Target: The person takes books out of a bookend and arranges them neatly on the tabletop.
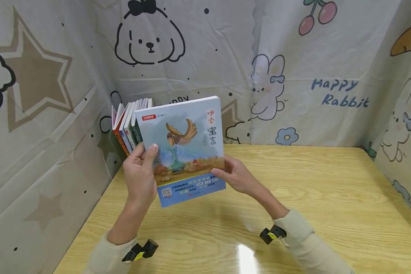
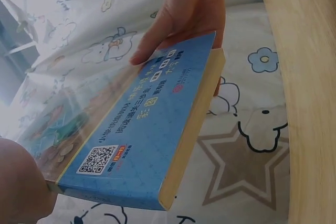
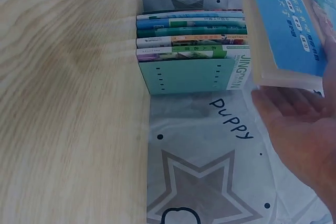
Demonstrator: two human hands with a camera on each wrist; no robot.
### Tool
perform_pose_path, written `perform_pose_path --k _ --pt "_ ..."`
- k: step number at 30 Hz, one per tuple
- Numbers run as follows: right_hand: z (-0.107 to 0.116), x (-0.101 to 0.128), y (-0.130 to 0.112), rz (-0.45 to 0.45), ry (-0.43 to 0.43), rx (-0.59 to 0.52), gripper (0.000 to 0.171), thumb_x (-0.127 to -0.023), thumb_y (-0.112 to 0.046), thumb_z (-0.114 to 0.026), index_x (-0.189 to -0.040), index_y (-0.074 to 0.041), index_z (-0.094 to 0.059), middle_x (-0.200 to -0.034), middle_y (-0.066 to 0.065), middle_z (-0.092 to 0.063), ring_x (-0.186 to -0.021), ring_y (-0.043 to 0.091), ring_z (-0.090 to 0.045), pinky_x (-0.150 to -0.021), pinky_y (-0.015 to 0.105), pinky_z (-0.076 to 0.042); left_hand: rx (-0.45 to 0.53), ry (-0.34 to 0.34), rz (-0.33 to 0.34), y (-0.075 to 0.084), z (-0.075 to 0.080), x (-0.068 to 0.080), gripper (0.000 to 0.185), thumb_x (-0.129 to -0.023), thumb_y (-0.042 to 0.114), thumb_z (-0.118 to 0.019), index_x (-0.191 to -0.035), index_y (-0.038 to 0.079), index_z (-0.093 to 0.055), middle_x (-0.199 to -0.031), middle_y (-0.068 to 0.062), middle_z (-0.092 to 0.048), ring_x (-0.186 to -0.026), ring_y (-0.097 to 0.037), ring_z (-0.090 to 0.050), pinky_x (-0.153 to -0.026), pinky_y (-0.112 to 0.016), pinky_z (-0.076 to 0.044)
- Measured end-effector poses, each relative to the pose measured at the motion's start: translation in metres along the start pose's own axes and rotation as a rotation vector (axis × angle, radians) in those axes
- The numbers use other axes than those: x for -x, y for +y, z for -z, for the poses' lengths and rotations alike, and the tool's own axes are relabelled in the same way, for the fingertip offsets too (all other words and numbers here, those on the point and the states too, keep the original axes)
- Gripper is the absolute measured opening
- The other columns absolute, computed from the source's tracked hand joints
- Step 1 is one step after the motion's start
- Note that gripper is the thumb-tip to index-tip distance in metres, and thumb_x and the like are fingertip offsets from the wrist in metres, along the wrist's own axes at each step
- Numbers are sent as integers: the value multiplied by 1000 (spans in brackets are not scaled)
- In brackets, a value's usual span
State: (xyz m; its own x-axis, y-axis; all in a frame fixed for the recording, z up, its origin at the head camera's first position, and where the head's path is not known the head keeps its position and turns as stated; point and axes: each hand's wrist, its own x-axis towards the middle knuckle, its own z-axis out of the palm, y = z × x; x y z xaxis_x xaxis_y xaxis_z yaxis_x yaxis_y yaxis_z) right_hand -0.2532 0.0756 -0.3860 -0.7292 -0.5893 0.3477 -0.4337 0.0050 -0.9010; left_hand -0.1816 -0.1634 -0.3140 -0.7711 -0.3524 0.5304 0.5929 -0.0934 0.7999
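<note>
A picture book (image 1: 185, 148) with a bird on its pale blue cover is held upright above the wooden table (image 1: 328, 198). My left hand (image 1: 142, 167) grips its left edge, thumb on the cover. My right hand (image 1: 231, 175) pinches its lower right corner, thumb in front and fingers behind. The left wrist view shows the book's blue bottom band and page edges (image 2: 147, 135), with the right hand (image 2: 184, 14) at the far corner and the left hand (image 2: 21, 182) at the near one. In the right wrist view the book (image 3: 283, 24) sits above the right palm (image 3: 299, 129).
A row of several upright books (image 1: 130, 121) stands in the table's back left corner, held by a green bookend (image 3: 186, 77). Printed cartoon cloth (image 1: 294, 76) walls the table on the left, back and right. Black wrist camera mounts (image 1: 272, 233) show at both sleeves.
</note>
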Motion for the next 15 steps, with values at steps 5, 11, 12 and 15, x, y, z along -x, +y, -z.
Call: perform_pose_path --k 5,11,12,15 --pt "-3 4 2 25 40 38 32 -103 -17 -59 -129 2 -62 -110 12 -68 -81 19 -63 -66 31 -51 2 -38 18 -4 -1 0 17 -102 7 -57 -88 -1 -63 -61 1 -40 -56 -10 -40 -53 -21 -46" --pt "-3 6 4 25 22 -33 32 -105 -9 -52 -132 7 -58 -105 16 -67 -79 16 -62 -67 30 -51 -41 -53 52 -14 2 -5 25 -103 11 -57 -81 -1 -53 -59 -1 -22 -50 -10 -26 -46 -20 -38" --pt "-3 6 4 11 18 -48 33 -105 -8 -51 -134 7 -56 -107 18 -67 -84 16 -65 -71 31 -54 -59 -55 53 -17 2 -7 24 -103 12 -57 -83 -2 -54 -59 -1 -23 -49 -10 -26 -46 -20 -38" --pt "-4 6 6 -45 40 -111 34 -105 -7 -51 -135 9 -53 -111 22 -67 -90 20 -67 -76 32 -56 -105 -62 56 -27 4 -12 34 -103 14 -57 -75 0 -43 -60 -1 -18 -51 -12 -17 -47 -20 -35"
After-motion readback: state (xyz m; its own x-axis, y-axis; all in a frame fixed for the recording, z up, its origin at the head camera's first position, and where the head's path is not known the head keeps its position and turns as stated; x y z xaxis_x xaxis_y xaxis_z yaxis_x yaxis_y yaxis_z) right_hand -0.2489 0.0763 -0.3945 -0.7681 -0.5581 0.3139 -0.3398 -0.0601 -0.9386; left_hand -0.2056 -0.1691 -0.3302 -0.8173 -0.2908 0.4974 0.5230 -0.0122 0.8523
